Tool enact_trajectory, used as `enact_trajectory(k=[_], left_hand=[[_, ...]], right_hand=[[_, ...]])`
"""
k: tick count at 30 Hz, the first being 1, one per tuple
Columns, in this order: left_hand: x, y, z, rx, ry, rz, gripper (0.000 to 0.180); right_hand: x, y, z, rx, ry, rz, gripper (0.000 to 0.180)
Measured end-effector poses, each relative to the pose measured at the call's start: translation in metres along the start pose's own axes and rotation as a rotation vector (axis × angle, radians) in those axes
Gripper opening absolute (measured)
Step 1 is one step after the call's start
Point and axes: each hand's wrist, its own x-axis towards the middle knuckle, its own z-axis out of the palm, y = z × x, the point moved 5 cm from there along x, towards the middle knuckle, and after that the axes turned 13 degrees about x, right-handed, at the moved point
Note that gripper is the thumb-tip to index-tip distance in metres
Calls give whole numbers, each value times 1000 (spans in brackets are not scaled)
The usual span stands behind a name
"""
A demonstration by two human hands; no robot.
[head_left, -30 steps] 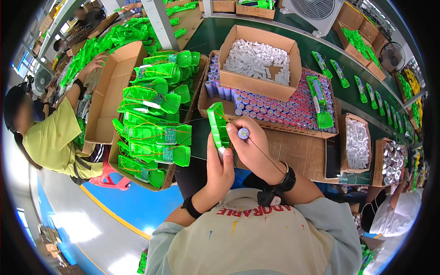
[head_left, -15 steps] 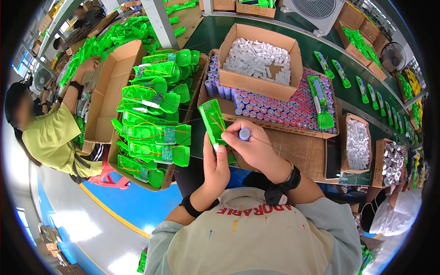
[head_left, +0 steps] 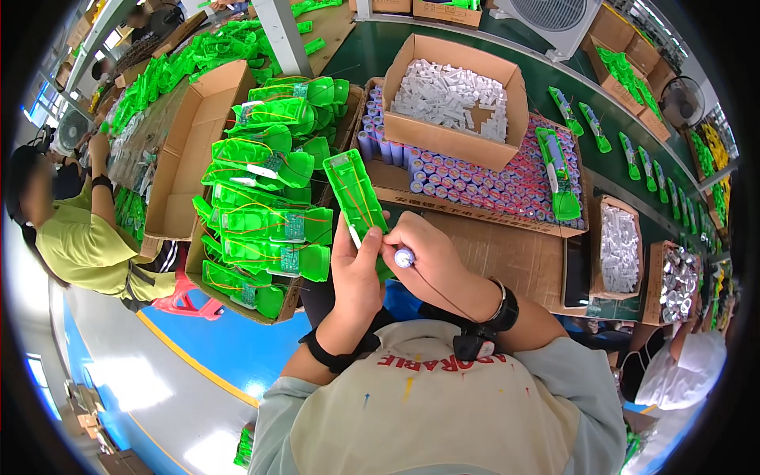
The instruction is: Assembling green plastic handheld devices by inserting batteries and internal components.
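My left hand (head_left: 356,277) is closed around the lower part of a bright green plastic housing (head_left: 346,182), tilted with its hollow side up. Thin red and yellow wires (head_left: 366,207) run inside it. My right hand (head_left: 443,257) holds a purple cylindrical battery cell (head_left: 404,257), its round end facing up. The right thumb and fingertips meet close to the housing's lower end, near the left thumb; whether they also pinch a wire is hidden. Beside the left hand stands a carton (head_left: 295,301) of green housings with wires and small circuit boards (head_left: 294,225).
Ahead, a box of white plastic pieces (head_left: 447,89) rests on a carton of purple cells (head_left: 467,188), with a green housing (head_left: 559,174) lying on the cells. Smaller boxes hold white parts (head_left: 619,249) and shiny metal pieces (head_left: 678,285). A co-worker (head_left: 87,241) sits at left.
Both my hands have shifted left, carrying the housing and the battery cell. The cell is now lower, closer to the left thumb. The co-worker's raised hand has moved left and down.
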Motion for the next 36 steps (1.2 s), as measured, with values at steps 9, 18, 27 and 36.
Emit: enact_trajectory(k=[9,18,27,36], left_hand=[[2,-8,-5,-63,-27,-1,36],[-12,-23,7,332,-37,145,48],[-21,-21,11,350,-87,124,52],[-28,-3,17,393,-210,163,59]], right_hand=[[-6,22,-14,659,37,469,24],[0,30,-19,565,189,417,24],[-4,35,-22,450,248,492,35],[-6,34,-14,746,169,574,39]])
